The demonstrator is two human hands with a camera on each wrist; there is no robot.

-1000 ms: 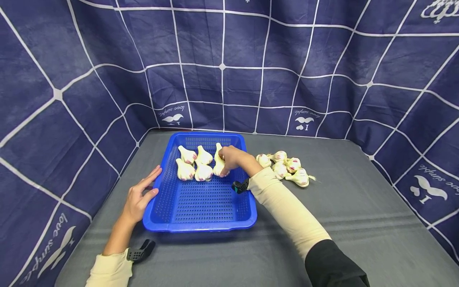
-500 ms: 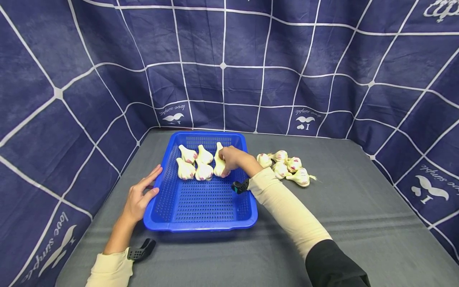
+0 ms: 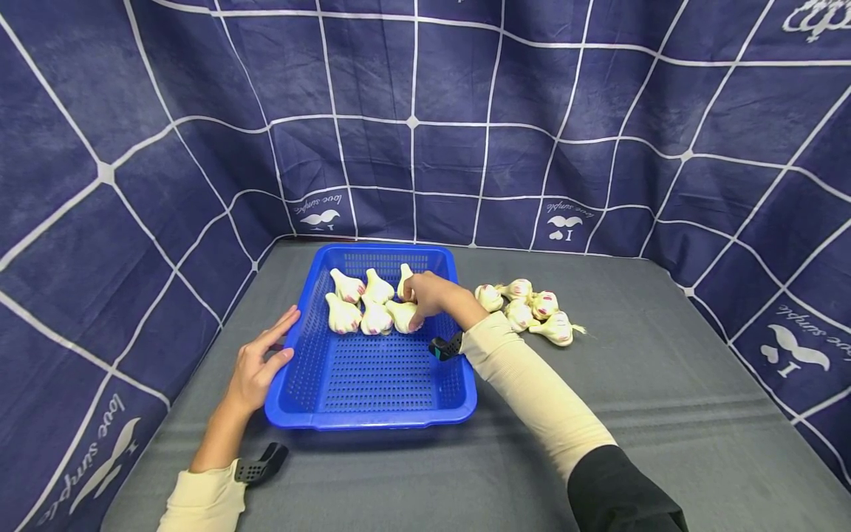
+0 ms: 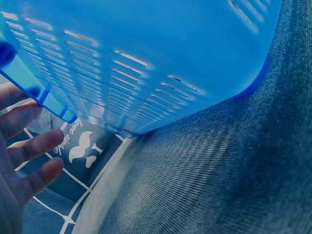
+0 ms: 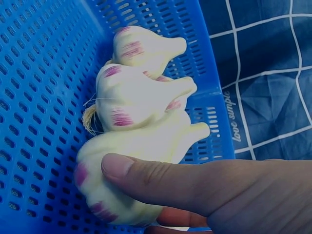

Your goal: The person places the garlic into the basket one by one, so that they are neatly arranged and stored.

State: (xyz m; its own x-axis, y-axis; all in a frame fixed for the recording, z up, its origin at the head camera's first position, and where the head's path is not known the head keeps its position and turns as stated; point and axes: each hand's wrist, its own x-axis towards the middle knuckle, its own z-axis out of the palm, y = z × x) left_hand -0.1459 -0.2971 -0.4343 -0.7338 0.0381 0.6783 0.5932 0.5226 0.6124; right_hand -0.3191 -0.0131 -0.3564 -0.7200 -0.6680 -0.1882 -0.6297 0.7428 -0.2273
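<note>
My right hand reaches into the blue plastic basket and grips a garlic bulb at the right end of the front row. In the right wrist view the thumb presses across this held bulb, with fingers partly hidden beneath it. Two garlic bulbs lie to its left, and a back row of bulbs sits behind, one partly covered by the hand. At the basket's left rim my left hand rests with its fingers extended; the left wrist view shows them spread beside the blue wall.
On the grey table, right of the basket, lies a group of several garlic bulbs, some with dry roots. A dark blue cloth with white lines hangs behind and at both sides.
The garlic bulb in my right hand has tipped so its neck points left, and the bulb behind it shows separately. My left hand and the basket stay put.
</note>
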